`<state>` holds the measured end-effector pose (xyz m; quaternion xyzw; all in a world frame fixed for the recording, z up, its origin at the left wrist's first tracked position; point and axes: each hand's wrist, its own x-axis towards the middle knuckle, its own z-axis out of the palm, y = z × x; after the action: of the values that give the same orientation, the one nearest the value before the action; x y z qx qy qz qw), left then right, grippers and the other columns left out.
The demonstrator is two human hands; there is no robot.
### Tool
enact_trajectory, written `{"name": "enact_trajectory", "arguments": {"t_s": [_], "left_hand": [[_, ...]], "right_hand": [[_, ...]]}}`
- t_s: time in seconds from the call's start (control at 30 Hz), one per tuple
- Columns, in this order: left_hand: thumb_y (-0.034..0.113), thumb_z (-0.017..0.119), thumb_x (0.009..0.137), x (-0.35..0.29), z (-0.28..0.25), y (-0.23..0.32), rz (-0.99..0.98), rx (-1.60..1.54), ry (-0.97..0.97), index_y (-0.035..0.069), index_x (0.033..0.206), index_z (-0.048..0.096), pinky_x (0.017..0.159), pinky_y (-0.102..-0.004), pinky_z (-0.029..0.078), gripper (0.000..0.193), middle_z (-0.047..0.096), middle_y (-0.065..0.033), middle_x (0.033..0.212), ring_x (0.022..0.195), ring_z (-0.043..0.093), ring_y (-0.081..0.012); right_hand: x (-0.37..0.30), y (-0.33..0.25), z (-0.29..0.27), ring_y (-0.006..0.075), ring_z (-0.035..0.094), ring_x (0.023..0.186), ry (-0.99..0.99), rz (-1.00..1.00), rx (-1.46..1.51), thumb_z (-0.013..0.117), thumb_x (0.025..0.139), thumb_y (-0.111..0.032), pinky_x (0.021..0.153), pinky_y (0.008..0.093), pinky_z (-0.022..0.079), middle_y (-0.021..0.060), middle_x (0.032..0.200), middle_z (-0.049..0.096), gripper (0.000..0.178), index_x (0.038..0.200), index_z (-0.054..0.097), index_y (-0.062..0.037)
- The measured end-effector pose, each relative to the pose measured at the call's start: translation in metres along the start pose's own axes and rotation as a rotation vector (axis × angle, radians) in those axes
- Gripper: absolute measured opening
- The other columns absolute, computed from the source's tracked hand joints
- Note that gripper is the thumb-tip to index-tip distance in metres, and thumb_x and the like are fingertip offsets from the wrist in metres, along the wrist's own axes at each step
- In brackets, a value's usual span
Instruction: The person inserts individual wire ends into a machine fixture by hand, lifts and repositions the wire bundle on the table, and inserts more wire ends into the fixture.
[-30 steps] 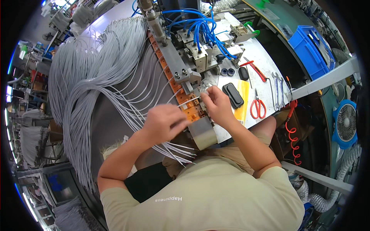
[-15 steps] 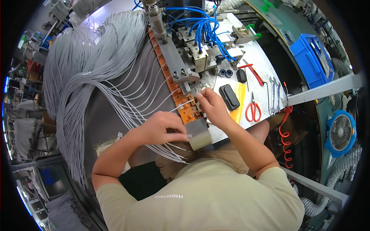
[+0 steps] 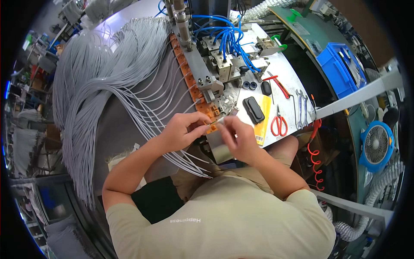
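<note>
My left hand (image 3: 184,130) is closed in a pinch over the near end of the orange fixture rail (image 3: 188,80). A thin cable end (image 3: 213,123) with a greenish-yellow tint shows at its fingertips. Facing it, my right hand (image 3: 238,134) has thumb and fingers closed around a small whitish piece, mostly hidden by the fingers. The two sets of fingertips nearly meet. Several grey cables (image 3: 151,123) fan out of a large bundle (image 3: 92,86); some reach the rail, others hang loose below my left hand. Small clear parts (image 3: 227,101) lie in a heap past my right hand.
A machine with blue air tubes (image 3: 230,32) stands beyond the rail. On the white table lie a black case (image 3: 253,110), red-handled scissors (image 3: 279,125), wrenches (image 3: 299,110) and a red-handled tool (image 3: 282,88). A blue bin (image 3: 340,69) and a blue fan (image 3: 376,146) stand at right.
My right hand has come back from the heap of clear parts toward me, bringing a small whitish piece. My left hand has risen to meet it above the rail's near end.
</note>
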<state>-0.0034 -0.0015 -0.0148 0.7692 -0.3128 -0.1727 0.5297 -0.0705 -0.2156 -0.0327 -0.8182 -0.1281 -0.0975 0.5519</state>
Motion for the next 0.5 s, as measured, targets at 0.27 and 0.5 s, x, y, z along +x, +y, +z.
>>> {"name": "enact_trajectory", "arguments": {"t_s": [0.27,0.5], "left_hand": [[0.005,0.065,0.093,0.001,0.001,-0.002,0.012,-0.035,-0.010,-0.002,0.102,0.065,0.064,-0.0218,0.051,0.012,0.068,-0.0028,0.079,0.070,0.061,-0.0050],[0.004,0.068,0.091,0.001,0.003,-0.011,-0.003,-0.056,0.061,-0.002,0.102,0.067,0.064,-0.0215,0.051,0.013,0.070,-0.0026,0.080,0.072,0.062,-0.0040]], "right_hand": [[-0.005,-0.007,0.022,0.0224,0.054,0.055,0.207,-0.250,-0.352,0.068,0.089,-0.005,0.058,0.0333,0.043,0.0100,0.067,0.063,0.009,0.096,0.063,-0.0019],[-0.004,-0.005,0.031,0.0196,0.053,0.053,0.198,-0.105,-0.243,0.067,0.090,-0.005,0.059,0.0330,0.042,0.0085,0.063,0.063,0.010,0.099,0.065,-0.0019]]}}
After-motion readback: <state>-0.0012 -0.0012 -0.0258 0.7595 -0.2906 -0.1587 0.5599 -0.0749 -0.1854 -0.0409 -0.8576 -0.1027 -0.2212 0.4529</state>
